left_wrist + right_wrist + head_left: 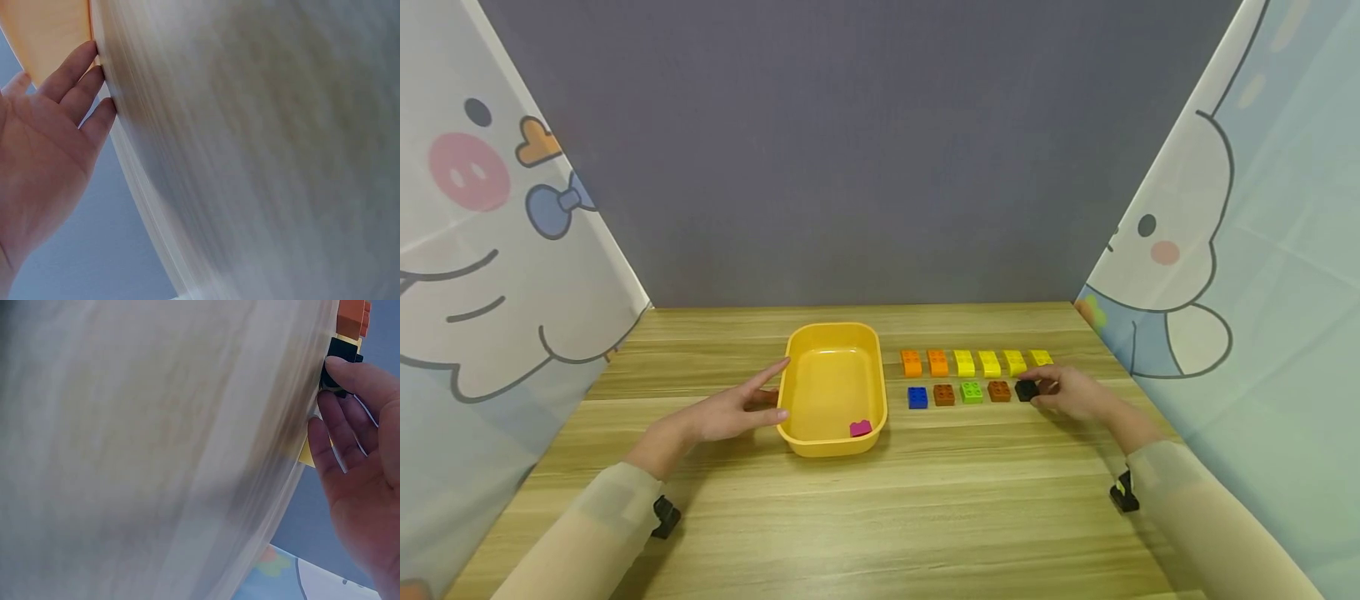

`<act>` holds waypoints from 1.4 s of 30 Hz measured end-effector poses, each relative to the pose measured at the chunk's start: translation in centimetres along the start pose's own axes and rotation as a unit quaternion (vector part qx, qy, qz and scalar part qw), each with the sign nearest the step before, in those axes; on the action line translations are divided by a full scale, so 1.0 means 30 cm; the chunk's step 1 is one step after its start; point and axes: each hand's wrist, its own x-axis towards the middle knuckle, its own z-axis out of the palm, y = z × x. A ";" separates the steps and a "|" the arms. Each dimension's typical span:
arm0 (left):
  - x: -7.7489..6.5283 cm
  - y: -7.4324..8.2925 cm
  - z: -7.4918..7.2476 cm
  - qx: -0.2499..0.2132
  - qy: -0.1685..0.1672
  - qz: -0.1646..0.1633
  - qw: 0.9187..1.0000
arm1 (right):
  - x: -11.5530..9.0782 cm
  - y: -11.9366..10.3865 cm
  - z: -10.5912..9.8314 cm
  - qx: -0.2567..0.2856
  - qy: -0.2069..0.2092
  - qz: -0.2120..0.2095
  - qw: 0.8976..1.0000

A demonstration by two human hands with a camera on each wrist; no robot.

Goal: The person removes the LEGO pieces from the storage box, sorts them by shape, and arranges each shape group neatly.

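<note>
At the right end of the front row of toy bricks, my right hand (1071, 393) pinches a black toy brick (1026, 390) between thumb and fingers. The right wrist view shows the thumb on the near side of this brick (340, 350), close to the wooden surface. My left hand (730, 414) is spread beside a yellow tray (831, 450), its index finger and thumb at the left rim. In the left wrist view its fingers (72, 72) look nearly straight. One magenta brick (861, 428) lies inside the tray near the front right corner.
Left of the black brick, the front row has a blue brick (917, 397), two brown bricks and a green brick (972, 392). Behind it stand two orange bricks (912, 362) and several yellow bricks (989, 363). A grey panel (865, 167) rises behind the wooden table (880, 517).
</note>
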 end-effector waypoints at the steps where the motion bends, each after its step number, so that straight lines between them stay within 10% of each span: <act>1: 0.000 0.000 0.001 0.000 0.000 -0.001 1.000 | 0.001 0.001 0.001 0.000 -0.001 -0.001 1.000; 15: 0.004 -0.002 0.002 0.000 -0.003 0.014 1.000 | -0.030 -0.023 -0.024 0.005 0.036 -0.016 0.999; 24: 0.005 -0.001 0.001 -0.002 -0.006 0.013 1.000 | 0.002 -0.187 -0.011 0.009 0.076 -0.062 0.995; 34: 0.010 -0.007 -0.005 -0.002 -0.005 0.014 1.000 | 0.162 -0.533 0.112 0.045 0.029 -0.167 0.985; 42: 0.008 -0.008 -0.004 -0.008 -0.005 0.011 1.000 | 0.339 -0.751 0.261 0.031 -0.130 -0.237 0.962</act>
